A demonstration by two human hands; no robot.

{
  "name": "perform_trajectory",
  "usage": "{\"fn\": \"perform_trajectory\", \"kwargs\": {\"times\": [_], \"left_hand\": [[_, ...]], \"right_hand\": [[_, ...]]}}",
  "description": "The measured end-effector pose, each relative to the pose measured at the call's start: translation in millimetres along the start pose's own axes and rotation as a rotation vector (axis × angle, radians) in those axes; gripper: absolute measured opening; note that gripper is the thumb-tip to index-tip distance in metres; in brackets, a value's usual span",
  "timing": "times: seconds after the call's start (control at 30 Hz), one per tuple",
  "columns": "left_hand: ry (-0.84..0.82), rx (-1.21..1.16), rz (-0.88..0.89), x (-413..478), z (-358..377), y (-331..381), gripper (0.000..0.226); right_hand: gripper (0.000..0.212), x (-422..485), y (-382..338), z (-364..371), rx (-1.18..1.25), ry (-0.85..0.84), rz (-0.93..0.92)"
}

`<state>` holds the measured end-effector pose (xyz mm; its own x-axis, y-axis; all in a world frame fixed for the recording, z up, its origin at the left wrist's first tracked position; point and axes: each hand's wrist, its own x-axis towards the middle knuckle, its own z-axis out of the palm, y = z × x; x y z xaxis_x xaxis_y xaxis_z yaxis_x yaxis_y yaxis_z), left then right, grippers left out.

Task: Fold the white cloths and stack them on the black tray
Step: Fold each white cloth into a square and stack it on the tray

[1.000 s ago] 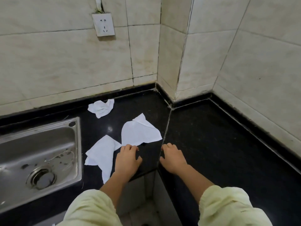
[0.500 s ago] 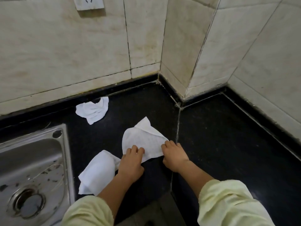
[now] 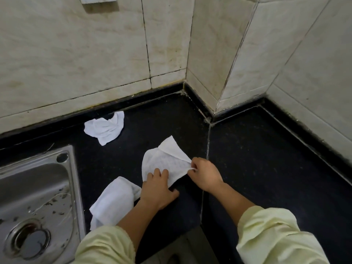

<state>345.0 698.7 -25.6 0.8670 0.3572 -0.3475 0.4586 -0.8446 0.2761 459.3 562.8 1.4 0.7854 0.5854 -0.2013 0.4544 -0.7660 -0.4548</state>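
Black stone counter (image 3: 266, 159) in a tiled corner. Dead centre, your left hand (image 3: 158, 187) presses the white cloth (image 3: 163, 162) down as an anchor; your right hand (image 3: 204, 174) pinches its three-o'clock corner, probably to fold it.

sink (image 3: 73, 187): cut by left edge | socket (image 3: 98, 0): cut by top | near cloth (image 3: 112, 202): partly under left forearm (image 3: 137, 216)

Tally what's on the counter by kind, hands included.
White cloths: 3 (crumpled cloth, middle cloth, cloth beside sink)
Steel sink: 1
Hands: 2 (left hand, right hand)
Total: 6
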Motion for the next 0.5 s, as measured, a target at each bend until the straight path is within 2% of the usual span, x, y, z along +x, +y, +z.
{"fn": "perform_trajectory", "kwargs": {"times": [0.13, 0.2, 0.33, 0.5], "left_hand": [[0.045, -0.015, 0.022, 0.3, -4.8, 10.7, 0.03], [0.127, -0.037, 0.067, -3.8, -10.5, 17.9, 0.018], [0.354, -0.191, 0.116, -15.7, -24.0, 29.7, 0.012], [0.453, -0.531, 0.204, -42.3, -49.7, 61.1, 0.009]], "right_hand": [[0.011, -13.1, -4.7, -17.2, 0.116, 0.01, 0.003], [0.01, -23.0, -0.7, -28.7, 0.159, 0.035, 0.033], [0.012, -42.7, 16.1, -54.7, 0.3, 0.117, 0.116], [0.033, -86.9, 39.7, -98.3, 0.495, 0.27, 0.076]]}}
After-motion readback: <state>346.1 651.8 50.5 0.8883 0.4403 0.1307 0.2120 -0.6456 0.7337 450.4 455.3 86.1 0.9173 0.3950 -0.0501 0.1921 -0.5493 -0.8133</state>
